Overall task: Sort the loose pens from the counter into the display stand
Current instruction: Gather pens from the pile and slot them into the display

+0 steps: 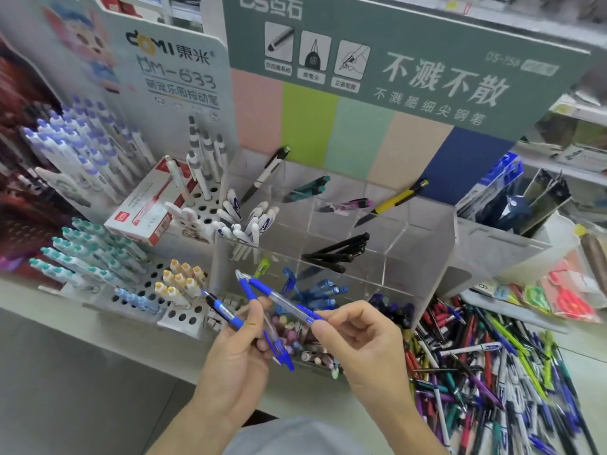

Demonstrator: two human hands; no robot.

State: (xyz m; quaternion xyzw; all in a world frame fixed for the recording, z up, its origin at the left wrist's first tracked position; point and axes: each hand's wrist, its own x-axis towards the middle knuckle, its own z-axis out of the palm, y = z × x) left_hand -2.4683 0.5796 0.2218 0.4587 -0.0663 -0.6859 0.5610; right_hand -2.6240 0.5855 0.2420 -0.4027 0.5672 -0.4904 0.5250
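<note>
The left hand (237, 348) has its grip curled round two blue pens (230, 315); their lower ends are hidden by the fingers. The right hand (356, 330) pinches a third blue pen (289, 305) by its end. Just beyond both grips stands the clear display stand (423, 238), compartment edges hard to trace. Right of the right grip, loose pens (486, 372) crowd the tabletop (98, 356), blurred and cut off.

Both forearms are reaching forward from below. The left hand (241, 348) is curling its fingers around pens (230, 315), while the right hand (358, 338) is pinching a pen (289, 305) between thumb and forefinger.
</note>
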